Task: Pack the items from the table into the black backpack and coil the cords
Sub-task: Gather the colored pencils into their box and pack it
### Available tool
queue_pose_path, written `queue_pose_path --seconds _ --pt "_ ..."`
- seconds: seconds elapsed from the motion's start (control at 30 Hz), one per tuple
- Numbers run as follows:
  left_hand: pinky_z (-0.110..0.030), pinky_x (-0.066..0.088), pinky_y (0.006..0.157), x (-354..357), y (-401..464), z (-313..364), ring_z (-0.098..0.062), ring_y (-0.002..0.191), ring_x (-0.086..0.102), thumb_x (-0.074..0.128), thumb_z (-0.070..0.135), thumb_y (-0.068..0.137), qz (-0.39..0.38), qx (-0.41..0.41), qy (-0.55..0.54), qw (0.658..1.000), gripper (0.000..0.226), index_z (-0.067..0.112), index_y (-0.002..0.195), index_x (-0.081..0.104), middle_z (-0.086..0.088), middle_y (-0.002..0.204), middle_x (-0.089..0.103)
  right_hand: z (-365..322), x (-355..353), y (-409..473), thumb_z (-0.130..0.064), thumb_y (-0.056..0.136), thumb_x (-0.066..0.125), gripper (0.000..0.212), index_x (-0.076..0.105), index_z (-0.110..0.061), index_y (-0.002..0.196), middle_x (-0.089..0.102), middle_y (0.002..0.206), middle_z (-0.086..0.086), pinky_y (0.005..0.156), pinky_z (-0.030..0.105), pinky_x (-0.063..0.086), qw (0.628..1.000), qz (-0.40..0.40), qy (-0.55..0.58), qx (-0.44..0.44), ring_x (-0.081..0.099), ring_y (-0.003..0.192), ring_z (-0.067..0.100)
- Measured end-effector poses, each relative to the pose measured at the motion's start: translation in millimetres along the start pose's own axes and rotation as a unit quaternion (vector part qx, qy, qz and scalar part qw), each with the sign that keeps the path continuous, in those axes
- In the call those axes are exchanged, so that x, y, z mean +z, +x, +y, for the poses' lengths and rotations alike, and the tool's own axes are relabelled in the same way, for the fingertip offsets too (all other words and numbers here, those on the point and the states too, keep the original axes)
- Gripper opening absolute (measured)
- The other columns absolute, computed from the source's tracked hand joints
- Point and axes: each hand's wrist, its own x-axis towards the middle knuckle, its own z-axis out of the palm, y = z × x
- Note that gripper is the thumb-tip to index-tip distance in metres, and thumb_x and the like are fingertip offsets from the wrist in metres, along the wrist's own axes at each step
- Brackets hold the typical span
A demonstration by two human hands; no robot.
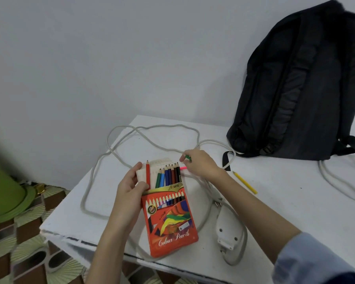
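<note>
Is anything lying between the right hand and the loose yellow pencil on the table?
Nothing visible does. The yellow pencil lies apart on bare table, just right of the right hand's wrist. That hand, though, already pinches a green pencil, with a pink one beneath it.

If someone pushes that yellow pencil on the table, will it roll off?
The yellow pencil is slim and lies loose on the flat white table, so a sideways nudge would probably roll it. It sits well in from the edges, so it likely wouldn't fall. It looks stiff and light.
</note>
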Motion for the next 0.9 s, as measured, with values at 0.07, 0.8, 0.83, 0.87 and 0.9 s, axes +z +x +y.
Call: queue_pose_path --seconds 0.07,0.8,0.83,0.87,0.9 --pt "-0.024 0.054 0.048 0 0 -1 -0.012 0.069 0.071 0.039 -0.003 0.095 -0.003 -0.003 -0.001 1.000 0.050 0.017 0.141 0.036 -0.007 0.110 0.060 6 6 2 -0.016 0.091 0.058 0.021 0.065 -0.017 0.110 0.063 0.118 0.004 0.083 0.030 0.045 0.998 -0.003 -0.059 -0.008 0.058 0.104 0.021" --pt "-0.026 0.056 0.059 18 -2 -3 -0.021 0.082 0.067 0.037 -0.008 0.090 -0.062 -0.037 -0.075 0.995 0.048 0.014 0.132 0.044 -0.014 0.109 0.064 -42 -42 -47 -0.022 0.077 0.076 0.021 0.072 -0.006 0.088 0.059 0.060 -0.012 0.042 0.009 0.032 0.944 -0.046 0.323 -0.042 0.046 0.043 -0.002" --pt "-0.026 0.056 0.059 18 -2 -4 -0.021 0.081 0.068 0.038 -0.008 0.091 -0.065 -0.035 -0.071 0.995 0.048 0.014 0.133 0.043 -0.014 0.108 0.064 -43 -40 -46 -0.024 0.076 0.077 0.020 0.073 -0.007 0.086 0.062 0.067 -0.008 0.048 0.009 0.036 0.947 -0.044 0.314 -0.044 0.052 0.052 -0.004" --pt "-0.025 0.056 0.058 19 -2 -4 -0.020 0.081 0.068 0.038 -0.009 0.090 -0.068 -0.034 -0.069 0.995 0.049 0.013 0.134 0.043 -0.014 0.108 0.064 -43 -39 -45 -0.024 0.075 0.078 0.019 0.073 -0.009 0.085 0.065 0.073 -0.005 0.053 0.010 0.039 0.949 -0.045 0.308 -0.045 0.056 0.061 -0.003" --pt "-0.025 0.055 0.058 19 -2 -4 -0.021 0.081 0.067 0.038 -0.009 0.090 -0.071 -0.035 -0.070 0.994 0.050 0.013 0.135 0.042 -0.014 0.109 0.064 -43 -37 -44 -0.024 0.074 0.078 0.018 0.073 -0.009 0.084 0.066 0.076 -0.003 0.057 0.011 0.041 0.951 -0.048 0.301 -0.046 0.058 0.068 0.000"
